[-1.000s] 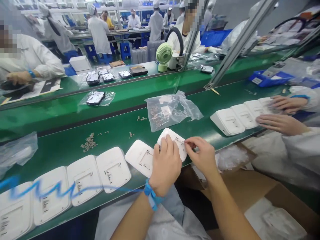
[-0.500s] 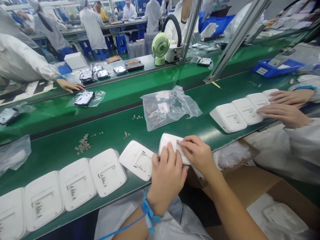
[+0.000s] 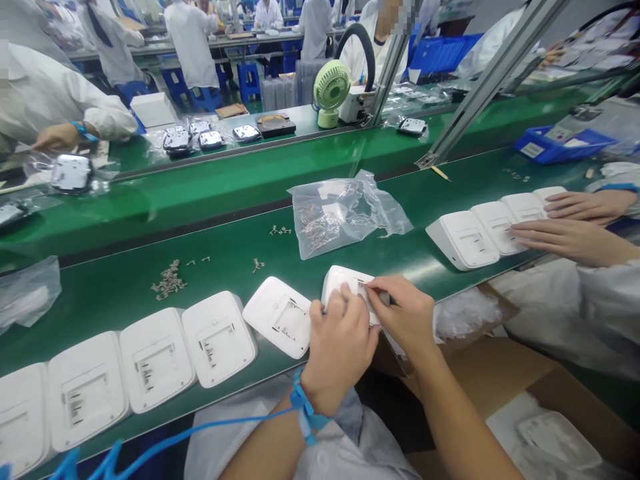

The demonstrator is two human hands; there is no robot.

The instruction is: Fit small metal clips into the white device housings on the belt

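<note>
A white plastic housing (image 3: 336, 277) lies at the bench edge in front of me, its recessed compartment partly covered by my fingers. My left hand (image 3: 343, 347), with a blue wrist strap, presses over its left side and grips it. At the recess, the thumb and forefinger of my right hand (image 3: 407, 317) are pinched together; whatever they hold is too small to make out. Just left sits another white housing (image 3: 260, 310), turned at an angle. Beyond it stands a row of similar housings (image 3: 190, 333) with metal contacts in their recesses. Small metal clips (image 3: 169, 280) are heaped behind that row.
A clear plastic bag (image 3: 320, 230) of small metal parts lies behind my hands. At right, a co-worker's hands (image 3: 570, 240) touch more white housings (image 3: 463, 240). A green belt (image 3: 225, 180) runs behind the bench, and an open carton (image 3: 480, 367) stands below the edge.
My hands stay on the same housing, with the right fingers still at its recess. Across the belt, a co-worker's hand and a bagged device have moved left. My view has shifted slightly.
</note>
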